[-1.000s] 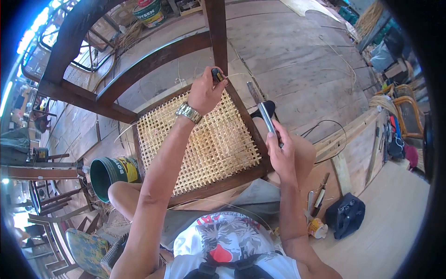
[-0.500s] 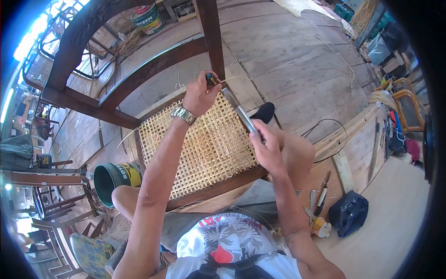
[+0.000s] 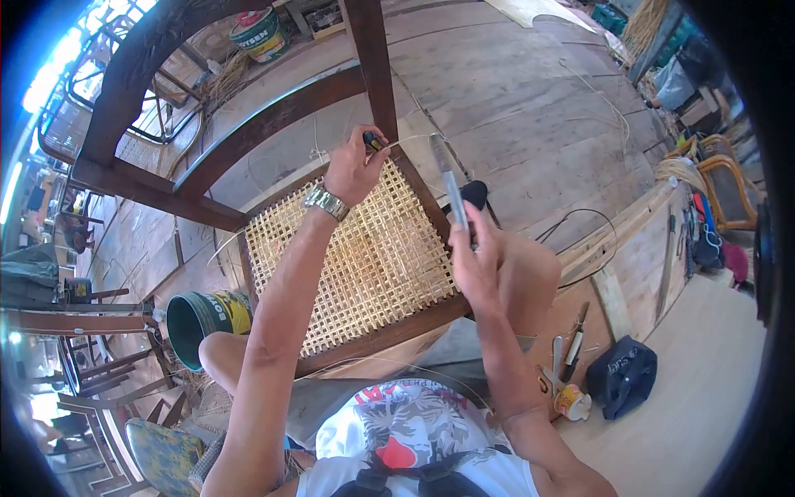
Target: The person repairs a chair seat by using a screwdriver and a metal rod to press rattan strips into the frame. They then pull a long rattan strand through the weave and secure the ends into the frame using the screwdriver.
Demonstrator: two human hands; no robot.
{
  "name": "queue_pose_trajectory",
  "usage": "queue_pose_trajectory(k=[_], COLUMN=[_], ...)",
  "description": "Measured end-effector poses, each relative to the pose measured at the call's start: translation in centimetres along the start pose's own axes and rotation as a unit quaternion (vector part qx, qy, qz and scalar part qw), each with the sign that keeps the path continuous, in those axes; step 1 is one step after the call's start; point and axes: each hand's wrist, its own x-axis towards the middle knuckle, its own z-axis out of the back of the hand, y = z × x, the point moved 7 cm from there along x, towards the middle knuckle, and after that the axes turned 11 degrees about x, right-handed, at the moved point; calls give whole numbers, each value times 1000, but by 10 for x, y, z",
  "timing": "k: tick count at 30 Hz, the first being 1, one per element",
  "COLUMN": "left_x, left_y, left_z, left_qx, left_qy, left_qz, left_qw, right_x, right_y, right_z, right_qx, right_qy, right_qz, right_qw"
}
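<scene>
A wooden chair with a woven cane seat (image 3: 356,257) lies in front of me, its dark frame around the weave. My left hand (image 3: 354,170), with a metal watch on the wrist, is closed around a tool with a black-and-yellow handle (image 3: 374,142) at the seat's far right corner; the tool's tip is hidden. My right hand (image 3: 476,257) grips a silver metal bar (image 3: 451,186), raised and tilted over the seat's right edge. The bar's far end is apart from the handle. A thin cane strand (image 3: 414,137) sticks out beside the corner.
A green bucket (image 3: 189,327) lies tipped left of the seat. At right, a dark cap (image 3: 621,378), a knife (image 3: 573,352) and a small cup (image 3: 571,403) rest on a board. The chair's back frame (image 3: 273,124) rises at the far left. Cane bundles lie around.
My right hand has swung the metal bar's far end up and to the right, away from the handle. My left hand stays at the corner, with the handle more upright.
</scene>
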Motion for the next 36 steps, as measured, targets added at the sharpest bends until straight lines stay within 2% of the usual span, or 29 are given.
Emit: queue_pose_trajectory(k=[2, 3, 4, 6, 7, 8, 11, 16, 18, 21, 24, 26, 27, 28, 30, 34, 36], left_x=[0, -1, -2, -8, -10, -13, -17, -4, 2, 3, 0, -1, -2, -4, -6, -22, -26], left_y=[1, -1, -3, 2, 3, 3, 0, 2, -1, -4, -5, -5, -8, -12, -15, -16, -17], left_z=[0, 2, 4, 8, 8, 10, 11, 4, 0, 1, 1, 1, 3, 5, 14, 12, 2], left_qx=[-13, -26, -25, -64, -63, -67, -55, -76, 7, 9, 28, 19, 9, 9, -5, -79, -70], left_qy=[0, 1, 1, -2, -2, -7, -10, -1, 24, 40, 45, 41, 39, 40, 32, 16, 17], left_qz=[9, 19, 17, 74, 75, 79, 74, 66, 44, 23, 15, 20, 26, 25, 47, 68, 31], left_qw=[1000, 999, 1000, 995, 995, 995, 996, 995, 999, 999, 998, 999, 999, 999, 998, 994, 997], right_x=[3, 0, -3, -8, -6, -6, -2, 1, 1, 4, 10, 11, 16, 15, 13, 2, 2], right_y=[-2, -17, -16, -10, -4, -1, 0, 7, 7, 3, -11, -11, -18, -17, -12, 12, 10], right_z=[-18, -17, -17, -8, -4, -2, 2, -2, -1, 0, 4, -2, -10, -4, 0, 21, 28], right_qx=[-113, -81, -80, -47, -56, -55, 11, 1, -6, 21, 31, -121, -100, -100, -35, 86, 88], right_qy=[129, 147, 146, 77, 55, 55, 38, 33, 30, 18, -6, 6, 84, 82, 109, 18, 20], right_qz=[100, -7, -6, 18, 72, 70, -12, -15, -19, -10, 33, 126, 90, 90, 19, -16, -23], right_qw=[980, 986, 986, 996, 994, 995, 999, 999, 999, 1000, 999, 985, 987, 987, 993, 996, 996])
